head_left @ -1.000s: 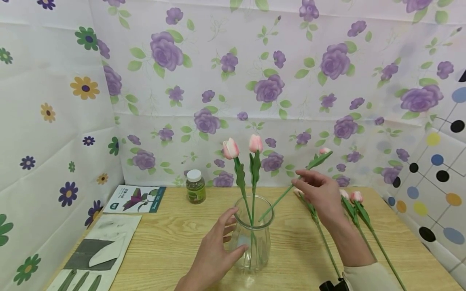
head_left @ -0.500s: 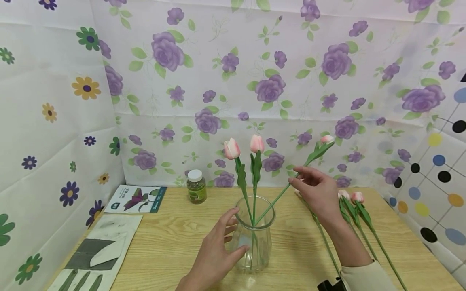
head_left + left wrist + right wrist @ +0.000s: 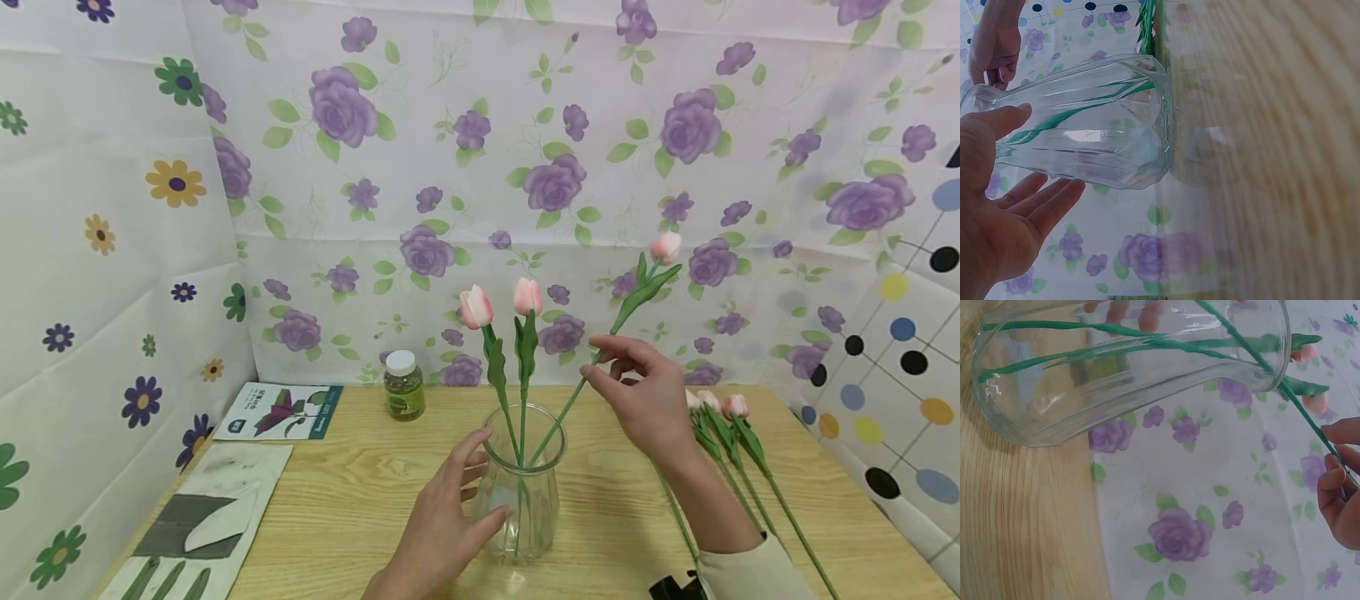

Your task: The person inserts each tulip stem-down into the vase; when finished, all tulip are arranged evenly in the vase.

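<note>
A pink tulip (image 3: 639, 293), its stem pinched between the thumb and fingers of the right hand (image 3: 647, 402), slants over the mouth of the glass vase (image 3: 550, 504). Its lower end appears to be at or just inside the opening; how deep I cannot tell. Two tulips, one on the left (image 3: 496, 364) and one in the middle (image 3: 527, 343), already stand in the vase, so the filling looks well short of finished. The left hand (image 3: 448, 510) is cupped loosely around the vase's side, fingers fairly straight; how firmly it presses is unclear. To the right, more tulips (image 3: 752, 450) lie on the counter (image 3: 352, 508), outside the vase: three heads show, plus another stem whose head is hidden. Farther out, a white-capped jar (image 3: 404, 392) and a booklet (image 3: 279, 412) seem to play no part.
</note>
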`<state>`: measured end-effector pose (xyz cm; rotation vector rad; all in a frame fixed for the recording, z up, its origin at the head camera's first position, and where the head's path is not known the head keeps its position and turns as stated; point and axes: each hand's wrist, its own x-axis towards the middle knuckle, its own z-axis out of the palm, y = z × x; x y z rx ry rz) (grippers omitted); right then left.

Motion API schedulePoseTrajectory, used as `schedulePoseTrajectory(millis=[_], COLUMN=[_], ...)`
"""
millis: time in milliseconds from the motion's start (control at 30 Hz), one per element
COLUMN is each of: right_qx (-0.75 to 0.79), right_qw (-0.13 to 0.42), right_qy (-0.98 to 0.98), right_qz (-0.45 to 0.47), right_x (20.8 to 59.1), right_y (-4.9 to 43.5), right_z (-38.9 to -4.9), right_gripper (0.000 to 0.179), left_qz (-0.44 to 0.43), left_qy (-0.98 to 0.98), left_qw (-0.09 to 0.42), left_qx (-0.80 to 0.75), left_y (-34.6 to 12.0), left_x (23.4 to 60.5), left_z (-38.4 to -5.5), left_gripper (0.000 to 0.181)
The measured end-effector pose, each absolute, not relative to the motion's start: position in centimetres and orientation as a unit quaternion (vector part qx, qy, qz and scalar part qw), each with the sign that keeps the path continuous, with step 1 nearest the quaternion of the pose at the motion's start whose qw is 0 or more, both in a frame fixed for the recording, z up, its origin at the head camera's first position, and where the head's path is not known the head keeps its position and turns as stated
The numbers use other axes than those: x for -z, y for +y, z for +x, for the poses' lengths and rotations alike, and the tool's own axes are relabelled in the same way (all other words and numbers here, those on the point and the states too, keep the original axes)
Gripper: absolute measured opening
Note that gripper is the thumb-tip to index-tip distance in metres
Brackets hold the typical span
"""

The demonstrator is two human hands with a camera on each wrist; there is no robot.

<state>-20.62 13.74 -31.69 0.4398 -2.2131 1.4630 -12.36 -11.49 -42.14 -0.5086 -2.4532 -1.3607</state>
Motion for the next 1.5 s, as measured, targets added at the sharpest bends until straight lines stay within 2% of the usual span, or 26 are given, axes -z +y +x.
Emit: schedulePoseTrajectory(millis=[600,1167,1500], right_qx=[-0.468,-0.432,-0.393], right_qw=[0.259,0.229,0.228], right_qy=[-0.809,-0.837,-0.845], right_qz=[0.242,0.245,0.28], right_x=[33.2,34.4,34.3], right_y=[11.5,10.2,10.3], right_z=[-19.0,-18.8,-18.9], right_gripper=[0.034,0.037,0.032], left_qz=[-0.174,-0.175,-0.174], left_qy=[-0.852,-0.853,-0.854], left_qw=[0.138,0.135,0.133], left_qx=[0.474,0.473,0.471], left_y=[-11.5,-11.5,-11.5], left_x=[42.4,42.4,42.3], left_z=[-12.3,-12.3,-12.3], left_gripper=[0.098,0.096,0.096])
